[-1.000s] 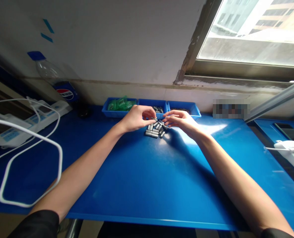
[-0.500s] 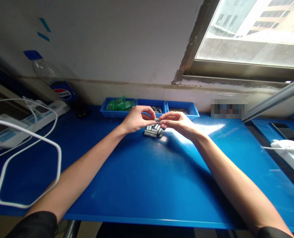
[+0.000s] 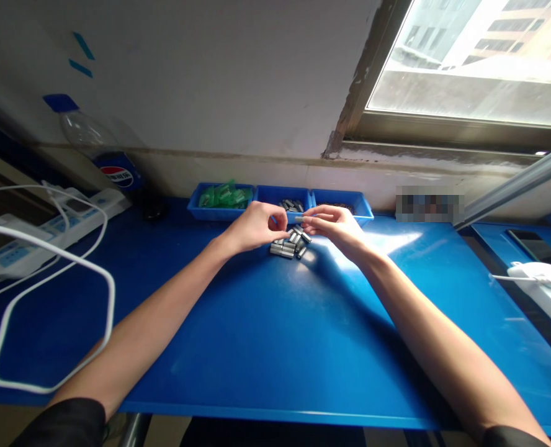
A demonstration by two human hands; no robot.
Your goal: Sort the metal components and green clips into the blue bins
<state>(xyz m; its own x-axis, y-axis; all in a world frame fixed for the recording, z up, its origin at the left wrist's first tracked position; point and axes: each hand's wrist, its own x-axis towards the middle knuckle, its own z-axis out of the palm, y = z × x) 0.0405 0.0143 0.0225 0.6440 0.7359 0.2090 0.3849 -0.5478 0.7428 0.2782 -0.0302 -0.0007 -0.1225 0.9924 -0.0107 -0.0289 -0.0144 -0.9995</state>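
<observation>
- Pinching one small grey piece point(image 3: 298, 218) between thumb and fingertips, the right hand point(image 3: 332, 225) is at the frame's centre.
- Just left of it, the left hand point(image 3: 257, 226) curls thumb towards forefinger; whether it grips anything, I cannot tell.
- Judging by this view, one piece is off the table point(image 3: 275, 335); a pile of grey pieces point(image 3: 283, 249) remains below the hands, with similar-looking ones in the middle blue bin point(image 3: 282, 192), upper centre.

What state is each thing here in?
Left bare hand: fingers curled, grip unclear
Right bare hand: pinching small silvery piece
Small grey oblong pieces: piled on blue table
Three blue plastic bins: open, holding items
Clear plastic bottle: capped
Glass window: unclear whether shut
</observation>
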